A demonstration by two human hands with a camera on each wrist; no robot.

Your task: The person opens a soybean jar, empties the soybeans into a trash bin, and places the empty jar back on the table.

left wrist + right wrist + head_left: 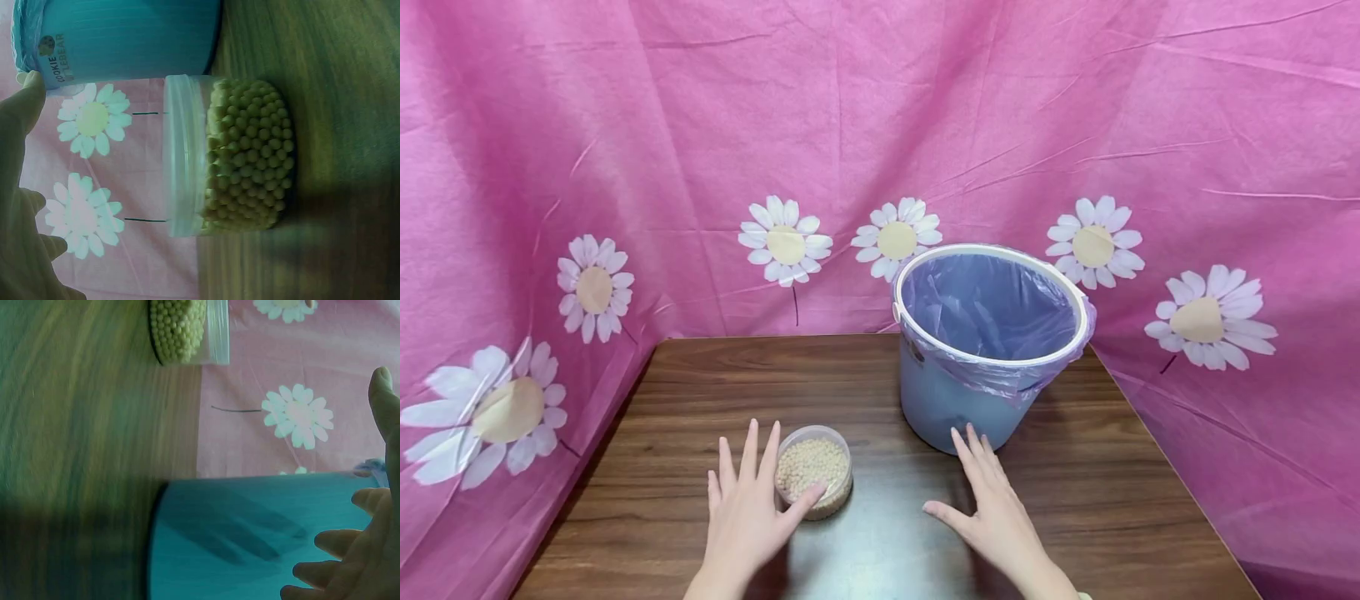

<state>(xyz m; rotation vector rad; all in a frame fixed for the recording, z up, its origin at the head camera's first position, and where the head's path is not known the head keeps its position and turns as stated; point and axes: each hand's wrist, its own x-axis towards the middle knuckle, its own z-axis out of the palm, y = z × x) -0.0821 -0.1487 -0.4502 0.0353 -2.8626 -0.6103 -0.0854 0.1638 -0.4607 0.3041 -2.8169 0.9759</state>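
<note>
A round clear plastic jar of pale soybeans stands upright on the table, left of centre. In the left wrist view the jar appears sideways, beans filling its lower part. My left hand hovers spread just left of and above the jar; its thumb overlaps the jar in the head view, with a gap in the left wrist view. My right hand is spread in front of a blue bin with a white rim and a purple bag liner. Its fingers cast shadows on the bin. Neither hand holds anything.
A wooden-topped table carries the jar and the bin. Pink cloth printed with daisies hangs behind and along both sides. The bin stands tall at the back right, near the table's far edge.
</note>
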